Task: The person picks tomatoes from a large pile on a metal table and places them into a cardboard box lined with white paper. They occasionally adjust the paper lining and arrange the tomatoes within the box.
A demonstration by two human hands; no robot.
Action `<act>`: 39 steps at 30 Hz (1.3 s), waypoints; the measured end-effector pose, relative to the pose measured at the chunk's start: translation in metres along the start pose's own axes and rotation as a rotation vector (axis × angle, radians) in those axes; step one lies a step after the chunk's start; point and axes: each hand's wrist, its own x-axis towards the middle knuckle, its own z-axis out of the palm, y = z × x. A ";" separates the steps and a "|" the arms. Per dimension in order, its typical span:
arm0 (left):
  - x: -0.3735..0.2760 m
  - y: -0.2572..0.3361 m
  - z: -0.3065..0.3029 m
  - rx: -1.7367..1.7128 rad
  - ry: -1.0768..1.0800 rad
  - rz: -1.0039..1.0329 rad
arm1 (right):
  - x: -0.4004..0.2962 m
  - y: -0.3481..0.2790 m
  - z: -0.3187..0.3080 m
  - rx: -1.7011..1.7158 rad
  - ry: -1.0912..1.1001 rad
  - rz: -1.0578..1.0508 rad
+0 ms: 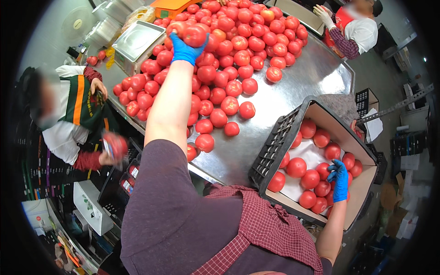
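Observation:
My left hand [187, 48], in a blue glove, grips a red tomato [194, 36] at the far side of a large tomato pile [237, 51]. Its thumb lies against a second tomato [177, 27]; whether that one is also held cannot be told. My right hand [338, 180], gloved in blue too, is inside a black plastic crate [280, 144] at the table's near right corner. Its fingers are slightly curled and apart, beside a tomato [322, 170], with nothing visible in them. Cardboard and white paper line the tilted crate, and several tomatoes rest in it.
The pile spreads over a stainless steel table [275, 99]. A weighing scale [139, 39] stands at its far left. On the left a co-worker [77, 99] holds a blurred pack of tomatoes [115, 146]. Another person [354, 31] in white gloves stands at the far right.

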 end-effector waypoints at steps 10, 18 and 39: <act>0.038 0.000 -0.010 0.270 0.090 0.197 | -0.007 -0.003 0.003 -0.001 0.010 -0.003; 0.000 -0.032 0.026 0.403 0.342 0.091 | -0.006 -0.011 0.017 -0.396 0.131 -0.060; -0.325 -0.325 0.103 2.006 -1.159 -0.597 | -0.003 -0.025 -0.008 -1.070 -0.396 -0.483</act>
